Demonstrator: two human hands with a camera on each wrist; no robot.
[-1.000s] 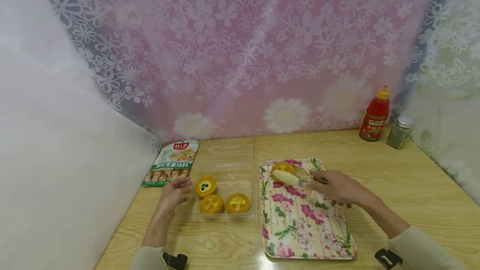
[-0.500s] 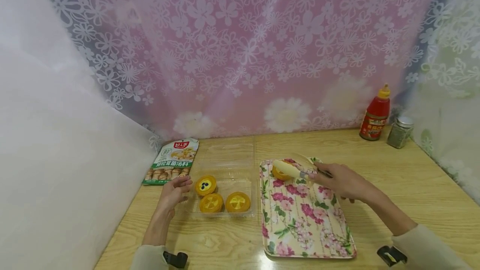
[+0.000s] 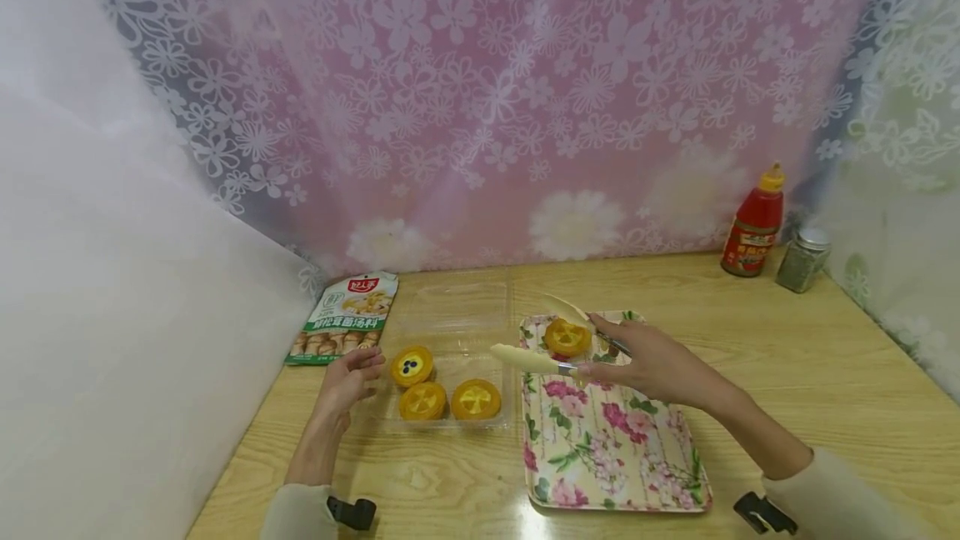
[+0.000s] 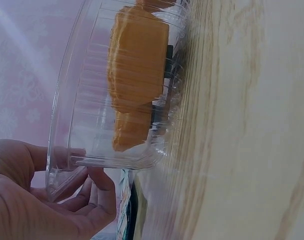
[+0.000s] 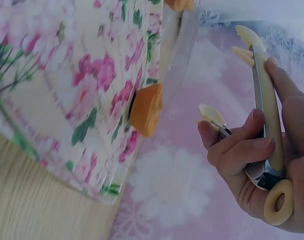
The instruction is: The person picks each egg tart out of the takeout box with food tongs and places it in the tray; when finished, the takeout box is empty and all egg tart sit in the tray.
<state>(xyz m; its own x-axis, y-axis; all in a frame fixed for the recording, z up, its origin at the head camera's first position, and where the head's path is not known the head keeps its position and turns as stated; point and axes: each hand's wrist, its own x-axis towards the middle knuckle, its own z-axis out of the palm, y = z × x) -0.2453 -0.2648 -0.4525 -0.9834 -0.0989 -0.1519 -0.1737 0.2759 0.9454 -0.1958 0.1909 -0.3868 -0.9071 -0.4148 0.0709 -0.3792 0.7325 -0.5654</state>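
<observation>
My right hand (image 3: 656,365) grips a pair of cream-tipped tongs (image 3: 527,358), their arms spread wide. Below and between the tips, an egg tart (image 3: 567,338) sits at the back left of a floral tray (image 3: 577,465). The right wrist view shows the tongs (image 5: 269,110) apart from that tart (image 5: 146,110). At the left, my left hand (image 3: 345,390) pinches the corner rim of a clear plastic container (image 4: 71,172). The container holds a tart with blueberries (image 3: 412,366) and two tarts with a cross pattern, one at the front left (image 3: 422,401), one at the front right (image 3: 476,399).
A food pouch (image 3: 345,319) lies behind my left hand. The container's clear lid (image 3: 457,307) is folded back. A red sauce bottle (image 3: 752,223) and a spice jar (image 3: 803,261) stand at the back right. A flowered curtain (image 3: 480,123) closes off the back.
The tongs have spread apart and let go of the tart on the tray, rising off it and shifting slightly left. My left hand has stayed at the container's corner.
</observation>
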